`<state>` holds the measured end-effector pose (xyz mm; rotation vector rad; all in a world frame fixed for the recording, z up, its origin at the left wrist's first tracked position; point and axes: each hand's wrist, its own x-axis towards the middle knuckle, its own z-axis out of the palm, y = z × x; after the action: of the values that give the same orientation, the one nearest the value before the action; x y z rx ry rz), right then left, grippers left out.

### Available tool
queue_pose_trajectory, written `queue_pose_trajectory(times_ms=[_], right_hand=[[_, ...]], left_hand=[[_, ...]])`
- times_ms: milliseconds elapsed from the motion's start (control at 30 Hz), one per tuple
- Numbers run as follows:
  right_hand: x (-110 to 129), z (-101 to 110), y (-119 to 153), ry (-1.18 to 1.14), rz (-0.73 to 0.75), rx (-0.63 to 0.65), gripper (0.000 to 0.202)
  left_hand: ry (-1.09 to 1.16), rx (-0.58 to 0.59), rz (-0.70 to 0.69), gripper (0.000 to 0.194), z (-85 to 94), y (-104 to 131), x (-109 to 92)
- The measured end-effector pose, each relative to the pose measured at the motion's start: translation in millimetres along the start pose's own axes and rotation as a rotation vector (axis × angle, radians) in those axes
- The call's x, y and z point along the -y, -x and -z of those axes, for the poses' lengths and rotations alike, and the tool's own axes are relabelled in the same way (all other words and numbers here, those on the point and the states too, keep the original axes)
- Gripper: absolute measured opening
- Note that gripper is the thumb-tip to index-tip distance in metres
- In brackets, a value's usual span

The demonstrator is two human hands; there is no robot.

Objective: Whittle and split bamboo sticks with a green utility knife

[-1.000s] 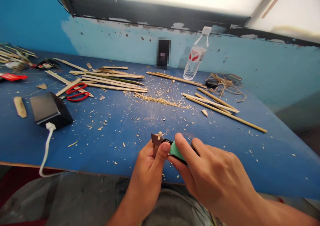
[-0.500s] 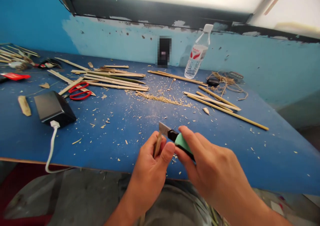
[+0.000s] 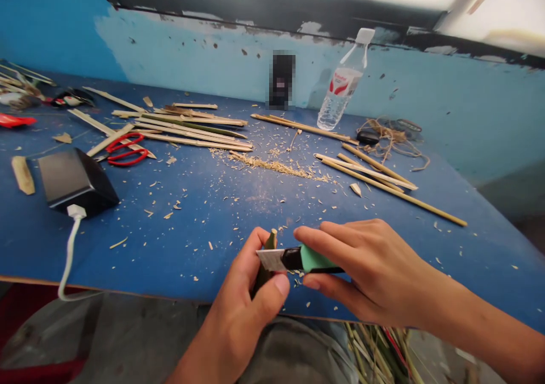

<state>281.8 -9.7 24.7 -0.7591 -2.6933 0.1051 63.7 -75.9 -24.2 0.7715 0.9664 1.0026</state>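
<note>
My left hand (image 3: 251,299) is closed around a short greenish bamboo strip (image 3: 271,240), its cut tip poking up past the fingers. A utility knife (image 3: 317,259) with a green and black handle is gripped in my right hand (image 3: 361,265). The knife's blade (image 3: 269,260) points left and lies across the strip, just above my left thumb. The lower part of the strip is mostly hidden in my left hand. Both hands are above the front edge of the blue table (image 3: 170,253).
Bamboo shavings (image 3: 276,167) lie mid-table. Bamboo strips (image 3: 191,134) and red-handled scissors (image 3: 128,149) are at left, beside a black box (image 3: 76,180) with a white cable. Bamboo sticks (image 3: 392,188), a water bottle (image 3: 343,86) and twine (image 3: 394,137) are at right.
The blade has come down from above the strip's tip and now lies across it. My right hand has shifted slightly right. The strip now shows a green side, and the view has shifted slightly.
</note>
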Motion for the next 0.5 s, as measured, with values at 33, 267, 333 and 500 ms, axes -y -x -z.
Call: queue_pose_trajectory(times_ms=[33,267,333,500], right_hand=[[-2,-1,-3,-0.013,0.014,0.008,0.037],[-10,-13,-5,-0.214,0.029,0.032,0.041],[-12,-15,-3,-0.264,0.018,0.040,0.041],[-14,-16,0,-0.360,0.002,0.099,0.044]], left_hand=[[-0.044,-0.034,-0.013,0.046,-2.5,2,1],[-0.134,-0.223,-0.037,0.060,-14.6,6,6],[-0.203,-0.186,-0.080,0.050,-12.0,2,8],[-0.317,0.004,-0.232,0.043,-8.2,-10,7]])
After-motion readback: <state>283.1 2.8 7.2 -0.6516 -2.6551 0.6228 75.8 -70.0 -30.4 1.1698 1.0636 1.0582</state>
